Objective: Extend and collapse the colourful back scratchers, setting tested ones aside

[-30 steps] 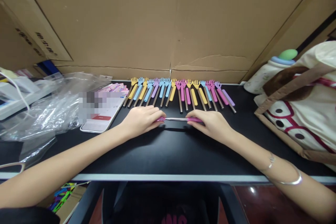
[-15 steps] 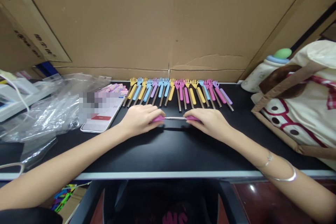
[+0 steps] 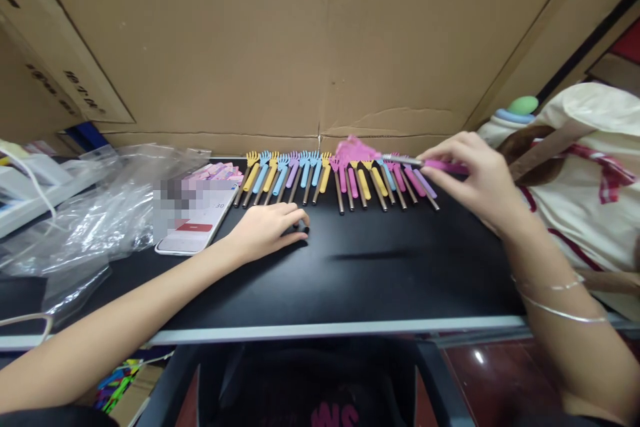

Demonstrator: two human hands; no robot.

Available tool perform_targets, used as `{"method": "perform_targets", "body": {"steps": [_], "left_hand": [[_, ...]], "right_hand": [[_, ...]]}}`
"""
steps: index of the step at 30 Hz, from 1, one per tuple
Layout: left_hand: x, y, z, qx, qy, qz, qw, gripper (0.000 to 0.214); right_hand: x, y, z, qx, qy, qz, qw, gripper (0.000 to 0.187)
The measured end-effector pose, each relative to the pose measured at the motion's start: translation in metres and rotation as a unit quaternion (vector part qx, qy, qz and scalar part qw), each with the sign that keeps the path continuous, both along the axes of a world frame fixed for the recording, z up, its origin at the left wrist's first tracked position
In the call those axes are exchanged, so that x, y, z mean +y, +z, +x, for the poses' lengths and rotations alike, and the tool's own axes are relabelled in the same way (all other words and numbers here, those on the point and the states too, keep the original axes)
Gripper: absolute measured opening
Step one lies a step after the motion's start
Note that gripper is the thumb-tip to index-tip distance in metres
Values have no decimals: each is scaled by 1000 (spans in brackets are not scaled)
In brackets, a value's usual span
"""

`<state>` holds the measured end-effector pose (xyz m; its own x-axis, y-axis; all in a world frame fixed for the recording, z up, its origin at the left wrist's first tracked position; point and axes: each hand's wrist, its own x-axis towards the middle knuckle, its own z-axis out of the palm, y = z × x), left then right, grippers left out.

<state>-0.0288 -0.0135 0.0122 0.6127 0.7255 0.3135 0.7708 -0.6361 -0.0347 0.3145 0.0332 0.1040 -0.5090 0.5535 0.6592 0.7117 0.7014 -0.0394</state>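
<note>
A black tabletop runs along a wall of brown corrugated cardboard. Against that wall lies a row of small hand-shaped scratchers with yellow, blue, purple and pink handles on thin metal shafts, packed side by side with their heads towards the cardboard.

The right hand is raised over the right end of the row. Its fingers are pinched closed around the handle of a pink hand-shaped scratcher. This one is held nearly level above the others, its metal shaft extended to the left and its blurred pink head over the middle of the row. Thin silver bangles circle the right wrist.

The left hand rests palm down on the tabletop just in front of the row, fingers loosely bent with the tips on the surface, gripping nothing.

A white smartphone lies just left of that hand, with crumpled clear plastic bags beyond it. A cream cloth bag with a brown strap sits at the right edge.
</note>
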Motion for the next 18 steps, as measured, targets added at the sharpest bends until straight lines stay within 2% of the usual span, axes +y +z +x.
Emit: {"method": "perform_targets", "body": {"steps": [3, 5, 7, 9, 11, 14, 18], "left_hand": [[0, 0, 1, 11, -3, -10, 1000, 19], [1, 1, 0, 6, 5, -17, 1000, 20], [2, 2, -1, 3, 8, -18, 1000, 21], [2, 3, -1, 8, 3, -15, 1000, 22], [2, 4, -2, 20, -6, -12, 1000, 22], [1, 5, -3, 34, -13, -9, 999, 22], [1, 5, -3, 40, -15, -7, 999, 22]], "right_hand": [[25, 11, 18, -12, -80, 24, 996, 26], [43, 12, 29, -21, -169, 19, 985, 27], [59, 8, 37, -40, -267, -22, 963, 28], [71, -1, 44, -56, -331, -80, 939, 28], [78, -13, 51, -60, -356, -125, 924, 29], [83, -29, 62, -68, -368, -156, 914, 32], [85, -37, 72, -80, -390, -175, 901, 33]]}}
